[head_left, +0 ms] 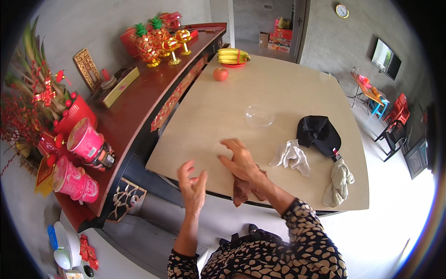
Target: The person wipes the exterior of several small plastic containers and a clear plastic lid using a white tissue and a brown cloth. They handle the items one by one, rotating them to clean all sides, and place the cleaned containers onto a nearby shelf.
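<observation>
My left hand (191,185) is raised just off the near left edge of the beige table (195,121), its fingers curved and apart with nothing in them. Above the table's near side, my right hand (240,160) is spread, its fingers pointing left, and it holds nothing. A brown cloth (242,189) lies crumpled at the near edge, partly hidden under my right wrist. Farther back stands a clear round bowl (259,116). To the right of my right hand are a crumpled white cloth (291,157), a black cap (319,135) and a pale greenish cloth (339,182).
Bananas (232,56) on a red plate and a red apple (220,74) sit at the far end. Along the left runs a dark red altar table (134,93) with gold cups (173,49), pink wrapped packs (74,180) and potted plants. Chairs (395,142) stand at right.
</observation>
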`<move>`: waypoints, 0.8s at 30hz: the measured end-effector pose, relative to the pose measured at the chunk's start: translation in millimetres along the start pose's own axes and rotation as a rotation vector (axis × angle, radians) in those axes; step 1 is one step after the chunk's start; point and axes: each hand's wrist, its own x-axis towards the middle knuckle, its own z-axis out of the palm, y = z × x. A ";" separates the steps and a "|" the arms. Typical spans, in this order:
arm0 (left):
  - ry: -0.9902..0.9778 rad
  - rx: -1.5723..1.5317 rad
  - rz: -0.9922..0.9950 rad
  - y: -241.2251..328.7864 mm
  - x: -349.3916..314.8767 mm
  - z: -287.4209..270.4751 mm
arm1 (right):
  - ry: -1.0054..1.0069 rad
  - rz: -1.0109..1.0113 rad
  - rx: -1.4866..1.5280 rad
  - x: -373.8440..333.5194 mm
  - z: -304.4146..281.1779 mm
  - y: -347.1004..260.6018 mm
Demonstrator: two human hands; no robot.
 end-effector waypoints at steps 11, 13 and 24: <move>-0.179 0.306 0.199 -22.2 -32.6 123.9 | 0.238 -0.052 -0.601 8.2 -123.6 101.8; -0.173 0.382 0.172 -30.1 -38.4 132.2 | 0.214 -0.031 -0.593 21.7 -119.0 119.0; 0.086 -0.306 -0.149 -6.7 -32.7 126.5 | 0.071 -0.390 -0.385 5.7 -103.4 97.5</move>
